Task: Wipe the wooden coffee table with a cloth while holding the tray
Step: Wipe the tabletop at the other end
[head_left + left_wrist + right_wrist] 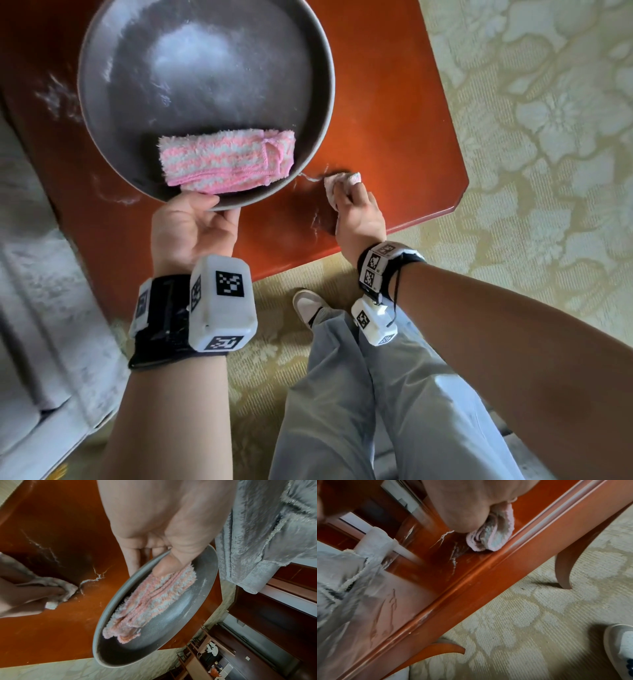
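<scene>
A round grey tray point(318, 85) point(204, 601) hangs above the red-brown wooden coffee table point(394, 102) point(51, 520) point(488, 588). My left hand point(191, 222) point(163, 547) grips its near rim, thumb on top and fingers underneath. In the tray lies a folded pink-and-white striped cloth point(226, 157) point(150, 599), its edge under my thumb. My right hand point(356, 209) point(462, 507) holds a bunched pale pink cloth point(342, 180) point(56, 589) point(489, 539) pressed on the tabletop near the front edge. White streaks point(308, 176) point(92, 578) point(452, 555) run across the wood beside it.
A pale floral carpet point(531, 137) point(522, 622) surrounds the table. A grey upholstered sofa point(34, 308) point(274, 527) stands at the left. My grey trouser legs point(376, 394) and a white shoe point(308, 305) point(621, 646) are beside the table's front edge. Curved table legs point(565, 563) show below.
</scene>
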Available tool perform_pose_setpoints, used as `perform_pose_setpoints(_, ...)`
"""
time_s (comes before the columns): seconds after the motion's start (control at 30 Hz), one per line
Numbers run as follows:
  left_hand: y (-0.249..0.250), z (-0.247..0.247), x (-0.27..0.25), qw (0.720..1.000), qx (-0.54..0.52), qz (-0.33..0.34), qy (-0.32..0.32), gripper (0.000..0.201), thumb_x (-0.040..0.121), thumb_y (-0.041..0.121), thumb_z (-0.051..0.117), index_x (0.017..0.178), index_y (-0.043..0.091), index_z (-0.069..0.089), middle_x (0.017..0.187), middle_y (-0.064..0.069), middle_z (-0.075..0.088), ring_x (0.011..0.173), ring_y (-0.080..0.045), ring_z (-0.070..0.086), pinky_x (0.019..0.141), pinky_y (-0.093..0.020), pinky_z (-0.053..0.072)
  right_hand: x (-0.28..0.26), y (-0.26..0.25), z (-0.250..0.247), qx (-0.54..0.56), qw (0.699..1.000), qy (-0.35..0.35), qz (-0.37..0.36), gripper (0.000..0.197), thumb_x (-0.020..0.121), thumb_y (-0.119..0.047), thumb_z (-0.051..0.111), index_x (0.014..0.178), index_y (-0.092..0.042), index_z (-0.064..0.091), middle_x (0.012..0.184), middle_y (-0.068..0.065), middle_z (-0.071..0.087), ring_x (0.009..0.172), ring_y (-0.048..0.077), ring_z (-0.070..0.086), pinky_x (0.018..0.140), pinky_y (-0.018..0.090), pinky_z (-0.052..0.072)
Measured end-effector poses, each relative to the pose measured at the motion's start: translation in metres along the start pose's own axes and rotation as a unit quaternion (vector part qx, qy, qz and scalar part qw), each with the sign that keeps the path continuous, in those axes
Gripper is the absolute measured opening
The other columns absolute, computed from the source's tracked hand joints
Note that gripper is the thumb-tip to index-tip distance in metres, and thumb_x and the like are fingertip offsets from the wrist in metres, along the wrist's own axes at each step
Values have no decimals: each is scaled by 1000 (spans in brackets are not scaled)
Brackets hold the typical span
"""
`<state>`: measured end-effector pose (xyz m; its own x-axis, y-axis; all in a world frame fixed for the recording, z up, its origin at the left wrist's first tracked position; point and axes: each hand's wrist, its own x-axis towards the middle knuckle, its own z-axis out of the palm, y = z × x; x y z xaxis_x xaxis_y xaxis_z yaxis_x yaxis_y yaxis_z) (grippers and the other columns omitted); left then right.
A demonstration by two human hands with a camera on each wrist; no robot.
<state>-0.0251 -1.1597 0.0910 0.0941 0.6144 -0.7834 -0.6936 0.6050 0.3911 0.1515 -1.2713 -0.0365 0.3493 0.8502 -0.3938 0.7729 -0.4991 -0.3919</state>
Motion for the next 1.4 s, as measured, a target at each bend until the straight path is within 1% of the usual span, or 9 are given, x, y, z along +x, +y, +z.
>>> perform_pose_setpoints(0.2,9,-12,-3,1000,-5,13,0,69,62,-15,46,124,9,61,110,-7,74,107,-24,71,87,-38,59,8,-26,9,34,999,-4,-16,68,83,1,52,147,-17,39,135,10,42,104,32,45,74,40,50)
perform_pose_setpoints(0.37,5,-9,-3,1000,-8,6,2,58,60,-15,46,110,9,66,104,-6,75,104,-22,72,91,-37,58,14,-7,-11,90,993,79,8,61,85,1,49,143,-17,45,117,10,46,100,28,49,77,38,53)
perform_pose_setpoints(0.47,2,-5,-1,1000,-18,6,-2,58,60,-15,46,109,10,66,103,-5,75,104,-22,72,96,-39,56,24,12,-28,95,987,120,39,60,86,1,46,143,-16,46,118,13,46,99,31,51,80,38,52)
perform_pose_setpoints(0.7,13,-10,8,1000,-20,-6,9,53,82,-17,35,121,9,61,107,-6,74,107,-24,71,94,-40,56,38,2,-19,52,994,62,76,68,78,8,46,141,-16,44,129,12,44,108,33,46,79,37,46)
perform_pose_setpoints(0.9,29,-19,10,1000,-27,5,12,60,75,-18,39,126,7,59,114,-9,71,111,-27,69,96,-41,55,46,-36,-3,36,997,20,-58,75,76,16,47,140,-23,48,122,8,48,95,27,42,68,29,37)
perform_pose_setpoints(1.03,30,-16,12,999,-32,8,20,56,77,-18,38,122,7,60,111,-8,71,110,-26,70,96,-42,55,51,-40,0,48,994,32,-91,68,75,16,49,131,-22,56,111,7,49,86,20,34,66,32,42)
perform_pose_setpoints(1.13,27,-9,13,999,-34,8,19,60,68,-18,43,120,8,60,103,-6,74,107,-25,71,92,-40,57,55,-33,-15,64,993,65,-73,61,82,8,51,136,-21,53,108,8,47,90,25,43,68,31,45)
perform_pose_setpoints(1.27,22,-2,17,999,-26,13,25,53,82,-18,34,118,9,63,108,-8,74,108,-26,70,94,-42,56,86,-20,-39,87,989,112,-30,57,87,4,43,139,-19,49,115,12,46,99,30,50,74,34,47)
perform_pose_setpoints(1.4,17,6,20,999,-42,18,25,56,83,-17,33,124,10,61,109,-8,74,108,-26,70,96,-42,55,110,-17,-46,19,999,39,2,64,81,8,42,142,-12,39,119,9,43,104,29,43,78,36,46)
